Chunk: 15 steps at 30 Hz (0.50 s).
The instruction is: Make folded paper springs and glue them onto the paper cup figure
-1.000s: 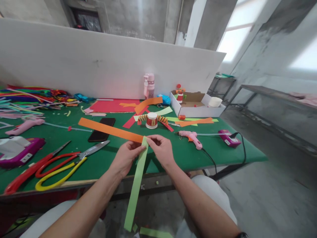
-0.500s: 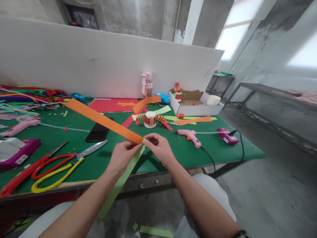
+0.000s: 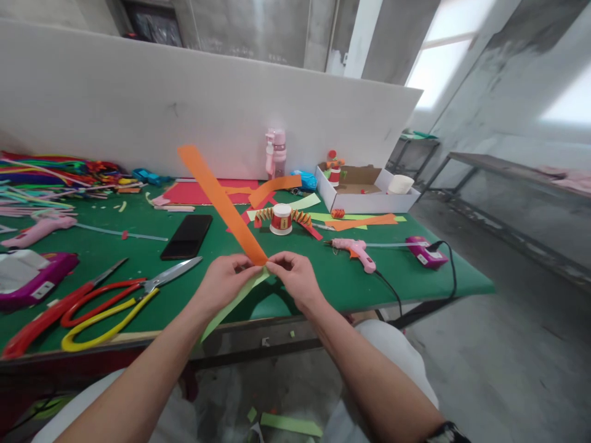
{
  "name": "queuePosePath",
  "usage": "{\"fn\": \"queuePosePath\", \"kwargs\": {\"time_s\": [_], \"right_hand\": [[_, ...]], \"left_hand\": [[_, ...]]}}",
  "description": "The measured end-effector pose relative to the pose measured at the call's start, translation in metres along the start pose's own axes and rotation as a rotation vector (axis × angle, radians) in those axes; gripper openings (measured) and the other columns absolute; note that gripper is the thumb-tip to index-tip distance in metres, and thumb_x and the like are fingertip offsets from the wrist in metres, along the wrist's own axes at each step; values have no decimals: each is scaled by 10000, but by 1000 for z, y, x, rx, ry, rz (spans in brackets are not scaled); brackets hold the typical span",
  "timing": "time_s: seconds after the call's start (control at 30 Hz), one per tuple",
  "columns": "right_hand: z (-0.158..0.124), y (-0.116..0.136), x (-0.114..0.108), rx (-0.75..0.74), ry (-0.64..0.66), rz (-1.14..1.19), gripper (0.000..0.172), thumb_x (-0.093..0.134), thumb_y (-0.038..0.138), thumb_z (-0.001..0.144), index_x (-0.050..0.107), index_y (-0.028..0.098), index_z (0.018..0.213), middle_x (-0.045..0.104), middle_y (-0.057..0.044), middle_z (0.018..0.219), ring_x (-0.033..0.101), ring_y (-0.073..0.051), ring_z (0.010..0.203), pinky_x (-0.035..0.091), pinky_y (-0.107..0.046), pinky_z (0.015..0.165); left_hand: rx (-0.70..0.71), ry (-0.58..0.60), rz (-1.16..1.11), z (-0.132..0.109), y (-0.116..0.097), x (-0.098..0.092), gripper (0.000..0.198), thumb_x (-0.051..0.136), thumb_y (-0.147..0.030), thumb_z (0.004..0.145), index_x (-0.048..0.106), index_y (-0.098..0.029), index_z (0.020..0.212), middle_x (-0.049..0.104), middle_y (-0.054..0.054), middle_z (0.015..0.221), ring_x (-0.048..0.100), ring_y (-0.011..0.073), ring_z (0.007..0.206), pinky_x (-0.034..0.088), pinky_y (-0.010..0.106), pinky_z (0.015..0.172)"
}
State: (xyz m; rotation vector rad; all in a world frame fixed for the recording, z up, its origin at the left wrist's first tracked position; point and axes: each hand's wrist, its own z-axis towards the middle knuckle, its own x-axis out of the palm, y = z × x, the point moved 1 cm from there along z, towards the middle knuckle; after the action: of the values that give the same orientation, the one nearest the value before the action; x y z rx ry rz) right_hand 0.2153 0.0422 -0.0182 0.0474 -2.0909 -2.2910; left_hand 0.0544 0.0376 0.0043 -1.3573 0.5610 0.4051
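Note:
My left hand (image 3: 227,280) and my right hand (image 3: 293,275) meet above the front of the green table, both closed in a pinch. Between their fingertips are the joined ends of an orange paper strip (image 3: 221,203) and a light green paper strip (image 3: 233,304). The orange strip points up and to the left; the green one slants down to the left, under my left hand. Beyond my hands stands a red and white paper cup (image 3: 281,220), upside down or upright I cannot tell, with folded paper arms (image 3: 302,219) at both sides.
Left lie large scissors (image 3: 152,286), a phone (image 3: 187,237), a pink glue gun (image 3: 34,231) and several pipe cleaners (image 3: 60,175). Right are another pink glue gun (image 3: 355,251), a purple power strip (image 3: 425,252) and a white box (image 3: 364,203). A pink bottle (image 3: 277,154) stands behind.
The orange strip has swung from a low leftward slant to a steeper upward one. The green strip has swung up to the left. Both hands keep their pinch in nearly the same place.

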Motion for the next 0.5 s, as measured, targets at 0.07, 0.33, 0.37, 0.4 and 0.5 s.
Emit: {"fn": "queuePosePath", "kwargs": {"time_s": [0.07,0.33,0.37,0.4,0.5], "right_hand": [[0,0,0,34,39,30,161,712,334,672,678,183,718,660,11,673,565,-121,620,452,-249,629],[1,5,-6,-6,91,-108,194,700,368,716,717,174,715,678,-1,646,577,-122,606,449,-233,589],[1,4,-5,2,92,-86,187,691,361,723,720,177,720,672,3,633,578,-121,594,453,-231,584],[0,4,-4,18,93,-57,182,687,357,725,720,178,722,663,7,615,578,-119,577,457,-231,579],[-3,3,0,86,86,46,185,691,360,714,710,176,705,629,19,560,575,-113,522,475,-238,569]], "left_hand": [[49,1,54,1,0,-3,348,557,-506,737,672,-199,617,664,29,641,558,204,647,374,309,616],[131,29,83,10,-3,-14,296,585,-480,745,719,-217,717,751,43,842,647,231,793,455,312,741],[119,30,66,11,-4,-15,286,605,-477,729,731,-221,741,760,43,868,657,240,820,462,315,760],[103,32,45,12,-4,-16,280,625,-475,714,741,-224,758,766,42,880,664,248,837,467,317,773],[59,45,-27,14,-5,-18,271,668,-467,683,758,-225,767,775,33,851,677,254,819,478,314,771]]}}
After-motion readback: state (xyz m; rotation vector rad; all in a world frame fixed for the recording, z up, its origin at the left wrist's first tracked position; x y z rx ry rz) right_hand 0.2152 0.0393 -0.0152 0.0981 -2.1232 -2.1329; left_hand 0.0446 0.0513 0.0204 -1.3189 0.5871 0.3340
